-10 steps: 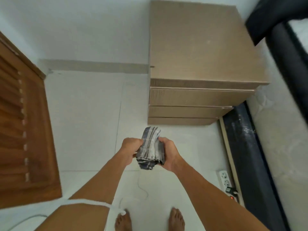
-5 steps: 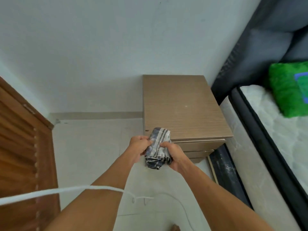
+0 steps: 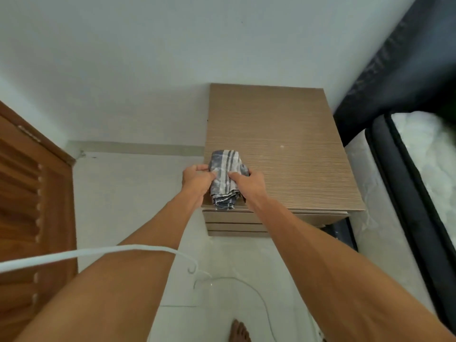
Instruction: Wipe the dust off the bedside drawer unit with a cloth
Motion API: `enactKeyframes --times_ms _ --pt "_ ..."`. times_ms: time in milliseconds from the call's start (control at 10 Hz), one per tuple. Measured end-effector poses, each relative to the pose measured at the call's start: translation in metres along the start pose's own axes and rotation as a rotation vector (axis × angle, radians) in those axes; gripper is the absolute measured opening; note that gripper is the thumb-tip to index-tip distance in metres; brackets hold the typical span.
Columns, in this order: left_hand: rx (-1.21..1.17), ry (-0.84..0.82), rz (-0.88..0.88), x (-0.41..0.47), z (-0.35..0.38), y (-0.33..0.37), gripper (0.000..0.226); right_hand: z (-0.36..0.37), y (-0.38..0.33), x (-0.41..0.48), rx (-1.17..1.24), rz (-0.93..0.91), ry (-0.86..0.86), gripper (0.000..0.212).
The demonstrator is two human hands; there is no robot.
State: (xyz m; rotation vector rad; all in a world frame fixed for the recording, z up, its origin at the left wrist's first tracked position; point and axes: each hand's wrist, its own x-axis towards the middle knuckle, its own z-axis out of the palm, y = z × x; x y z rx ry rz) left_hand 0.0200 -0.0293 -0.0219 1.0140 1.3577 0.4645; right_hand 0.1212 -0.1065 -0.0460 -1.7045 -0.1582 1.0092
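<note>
A light-brown wooden bedside drawer unit (image 3: 276,134) stands against the white wall, its flat top facing me and its drawer fronts below the front edge. A folded blue-grey cloth with white stripes (image 3: 225,174) sits over the unit's front left corner. My left hand (image 3: 196,178) grips the cloth's left side and my right hand (image 3: 246,185) grips its right side. Whether the cloth touches the top I cannot tell.
A bed with a dark frame (image 3: 399,183) and pale mattress (image 3: 429,154) runs along the right. A brown louvred door (image 3: 27,206) stands at left. A white cable (image 3: 81,254) crosses my left arm and trails over the pale tiled floor (image 3: 128,198).
My view has come closer to the unit. Both hands carried the cloth forward, from in front of the drawer fronts to over the top's front left corner.
</note>
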Motion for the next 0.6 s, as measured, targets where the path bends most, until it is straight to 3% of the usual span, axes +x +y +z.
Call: enactKeyframes --times_ms 300,600 --pt "0.150 0.079 -0.001 0.016 0.011 -0.014 0.027 0.000 0.021 0.021 -0.173 -0.071 0.068 0.019" --pt "0.316 0.196 0.037 0.004 0.013 -0.018 0.025 -0.008 0.016 0.012 -0.273 -0.098 0.003 0.018"
